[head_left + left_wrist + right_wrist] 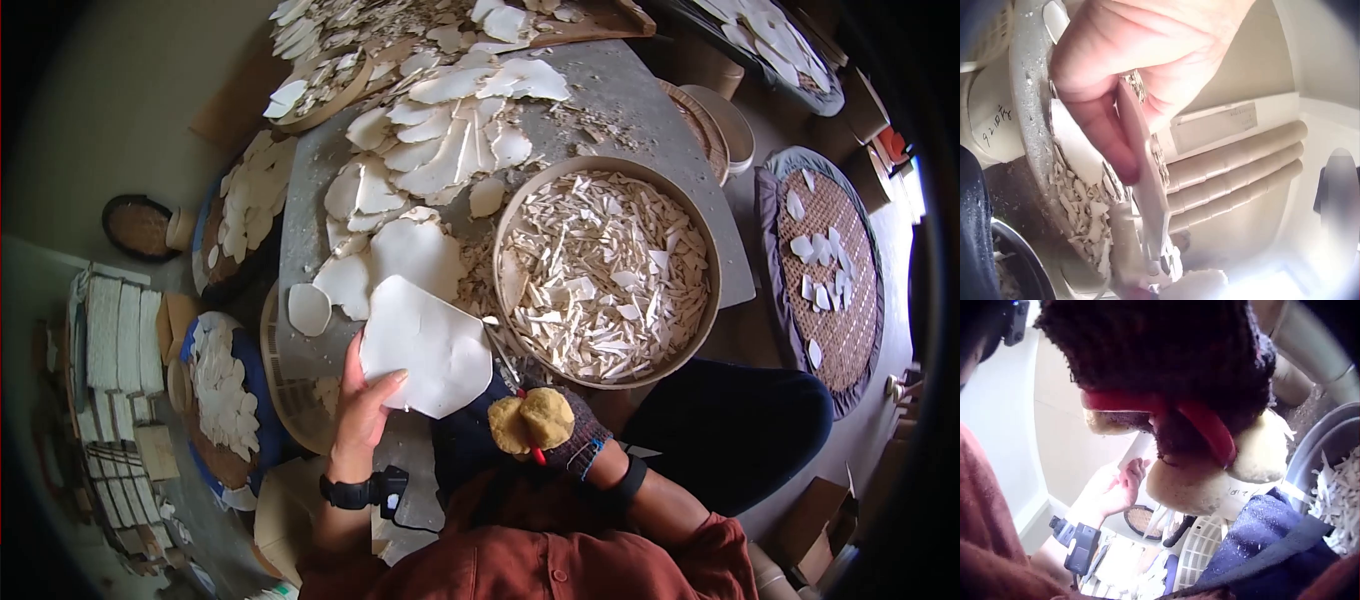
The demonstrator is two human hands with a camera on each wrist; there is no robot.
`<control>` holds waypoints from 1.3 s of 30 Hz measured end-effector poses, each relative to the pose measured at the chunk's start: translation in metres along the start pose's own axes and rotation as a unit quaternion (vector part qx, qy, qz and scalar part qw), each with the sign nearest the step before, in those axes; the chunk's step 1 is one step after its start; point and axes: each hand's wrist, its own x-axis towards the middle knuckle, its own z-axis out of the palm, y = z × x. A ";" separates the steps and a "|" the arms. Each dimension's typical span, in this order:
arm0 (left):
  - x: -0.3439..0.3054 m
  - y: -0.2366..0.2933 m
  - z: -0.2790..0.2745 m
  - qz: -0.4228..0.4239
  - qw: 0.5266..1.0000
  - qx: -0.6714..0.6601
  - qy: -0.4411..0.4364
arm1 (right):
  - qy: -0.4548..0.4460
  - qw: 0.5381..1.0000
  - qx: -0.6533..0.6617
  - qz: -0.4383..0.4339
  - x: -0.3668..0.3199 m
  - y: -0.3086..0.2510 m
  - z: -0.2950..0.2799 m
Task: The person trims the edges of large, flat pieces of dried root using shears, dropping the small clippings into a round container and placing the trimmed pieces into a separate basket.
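Head view: the left hand (362, 405) pinches a white sheet (425, 345) by its edge, just beside the tray (712, 300), so cuttings fall in. Left wrist: fingers (1104, 137) clamp it edge-on. Right wrist: the gloved right hand (1166, 375) curls round what look like red scissor handles (1210, 434).

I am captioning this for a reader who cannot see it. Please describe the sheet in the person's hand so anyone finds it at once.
Find the round tray of white strips on the grey table. Just left of it, at the near edge, the left hand grips a large white sheet. Only this sheet is held; the others lie flat.
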 end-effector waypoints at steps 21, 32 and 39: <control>-0.042 -0.016 0.018 0.048 0.999 0.002 0.012 | 0.026 0.422 0.906 0.012 0.013 0.028 0.037; -0.003 -0.021 0.004 0.159 0.976 0.025 0.147 | 0.062 0.995 0.057 -0.051 0.004 -0.004 0.003; 0.012 -0.002 -0.010 0.117 0.989 0.075 0.048 | 0.049 0.985 0.157 -0.053 0.007 0.000 0.013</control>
